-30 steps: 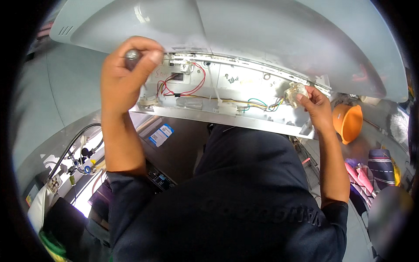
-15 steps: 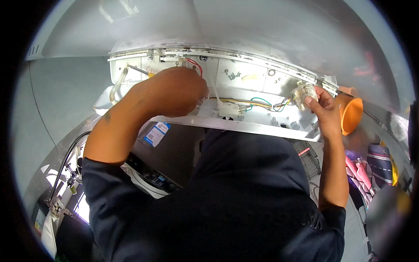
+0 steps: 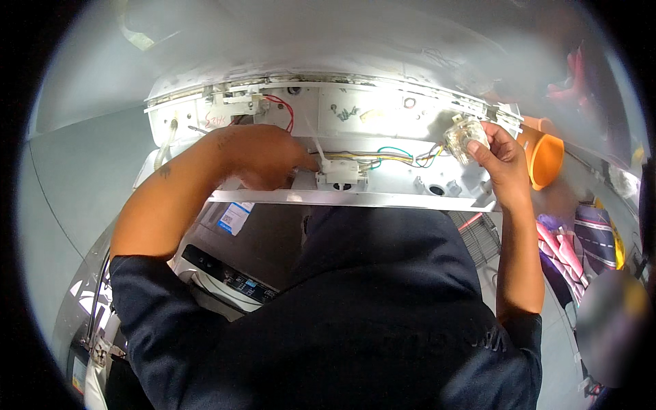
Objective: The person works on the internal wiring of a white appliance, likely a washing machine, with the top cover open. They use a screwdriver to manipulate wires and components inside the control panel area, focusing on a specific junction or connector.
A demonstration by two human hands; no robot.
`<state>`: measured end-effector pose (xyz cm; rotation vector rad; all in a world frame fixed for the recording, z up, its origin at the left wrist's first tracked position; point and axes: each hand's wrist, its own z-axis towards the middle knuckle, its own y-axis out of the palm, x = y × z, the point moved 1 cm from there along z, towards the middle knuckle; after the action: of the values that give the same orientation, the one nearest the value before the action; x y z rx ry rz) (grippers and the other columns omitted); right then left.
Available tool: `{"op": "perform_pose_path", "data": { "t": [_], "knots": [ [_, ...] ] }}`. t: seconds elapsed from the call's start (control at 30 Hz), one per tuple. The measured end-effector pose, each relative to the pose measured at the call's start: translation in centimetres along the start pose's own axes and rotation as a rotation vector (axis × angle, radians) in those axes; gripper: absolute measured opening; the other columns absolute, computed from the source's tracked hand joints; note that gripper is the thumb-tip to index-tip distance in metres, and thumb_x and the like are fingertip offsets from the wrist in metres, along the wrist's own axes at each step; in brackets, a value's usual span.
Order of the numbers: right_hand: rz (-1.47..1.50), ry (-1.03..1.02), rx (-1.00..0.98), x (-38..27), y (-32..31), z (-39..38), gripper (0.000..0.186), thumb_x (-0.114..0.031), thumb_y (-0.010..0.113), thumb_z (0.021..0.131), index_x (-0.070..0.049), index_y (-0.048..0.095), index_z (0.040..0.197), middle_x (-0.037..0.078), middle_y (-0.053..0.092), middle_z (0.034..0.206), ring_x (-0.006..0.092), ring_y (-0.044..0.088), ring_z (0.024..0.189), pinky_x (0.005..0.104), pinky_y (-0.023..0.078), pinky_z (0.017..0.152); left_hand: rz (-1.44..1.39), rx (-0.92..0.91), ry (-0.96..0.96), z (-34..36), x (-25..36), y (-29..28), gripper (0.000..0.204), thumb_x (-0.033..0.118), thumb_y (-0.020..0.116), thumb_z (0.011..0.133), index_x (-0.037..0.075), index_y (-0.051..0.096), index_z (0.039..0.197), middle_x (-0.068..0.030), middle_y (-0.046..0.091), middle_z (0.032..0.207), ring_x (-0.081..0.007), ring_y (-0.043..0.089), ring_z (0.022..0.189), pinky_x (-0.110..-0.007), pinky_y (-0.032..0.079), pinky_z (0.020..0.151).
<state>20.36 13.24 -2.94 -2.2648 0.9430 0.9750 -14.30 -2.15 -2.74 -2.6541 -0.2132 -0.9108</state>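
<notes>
My left hand (image 3: 263, 156) is over the left part of an opened white panel (image 3: 389, 198). Its fingers are curled and partly blurred, one stretching toward a white plastic part (image 3: 342, 171). From the hand's left side juts the thin shaft of a screwdriver (image 3: 197, 130); its handle is hidden in my grip. At the panel's right end, my right hand (image 3: 504, 156) pinches a clear plastic-cased part (image 3: 466, 139) between thumb and fingers. Coloured wires (image 3: 393, 156) run along the panel to this part. Red wires (image 3: 290, 113) loop above my left hand.
A grey lid or cover (image 3: 328, 41) rises behind the panel. Several loose screws (image 3: 347, 113) lie inside it, and a pale hose (image 3: 166, 143) is at its left. An orange container (image 3: 547, 164) stands at the right. Below left is a black control strip (image 3: 232, 277).
The view has shifted a little. My left hand has moved down toward the white plastic part, taking the screwdriver with it. My right hand still holds the clear-cased part.
</notes>
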Motion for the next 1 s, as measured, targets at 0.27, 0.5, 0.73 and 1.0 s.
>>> {"op": "perform_pose_path", "data": {
  "t": [0.27,0.5,0.73,1.0],
  "knots": [
    [0.065,-0.043,0.004,0.2,0.3,-0.2,0.038,-0.009,0.077,0.091,0.004,0.063,0.124,0.003,0.071,0.105,0.0077,0.064,0.092,0.0227,0.049,0.083,0.083,-0.047,-0.041,0.6,0.1,-1.0,0.038,0.004,0.063,0.083,0.011,0.073,0.119,-0.0177,0.074,0.108,-0.0367,0.072,0.100,-0.048,0.055,0.091],
    [-0.008,-0.115,0.002,0.9,0.2,0.9,0.035,-0.011,0.080,0.088,0.002,0.068,0.118,0.001,0.072,0.094,0.0048,0.061,0.079,0.0209,0.048,0.072,0.038,0.283,0.168,-0.4,6.7,-4.3,0.018,0.009,0.065,0.083,0.010,0.076,0.098,-0.0148,0.071,0.085,-0.0358,0.071,0.085,-0.047,0.054,0.081],
    [-0.113,-0.189,-0.003,-0.9,1.5,1.2,0.034,-0.021,0.083,0.085,0.001,0.072,0.109,-0.001,0.069,0.082,0.0041,0.054,0.067,0.0223,0.044,0.061,0.297,0.133,0.304,7.3,11.5,-5.9,0.011,0.008,0.065,0.079,0.006,0.073,0.087,-0.0188,0.070,0.079,-0.0381,0.070,0.078,-0.050,0.054,0.072],
    [-0.072,-0.204,0.051,-0.7,1.9,0.6,0.029,-0.022,0.084,0.083,-0.002,0.073,0.101,-0.001,0.069,0.077,0.0052,0.056,0.065,0.0241,0.045,0.062,0.484,0.071,0.261,10.7,10.6,-4.6,0.010,0.008,0.062,0.085,0.004,0.072,0.085,-0.0192,0.072,0.083,-0.0398,0.072,0.082,-0.050,0.056,0.074]
  ]
}}
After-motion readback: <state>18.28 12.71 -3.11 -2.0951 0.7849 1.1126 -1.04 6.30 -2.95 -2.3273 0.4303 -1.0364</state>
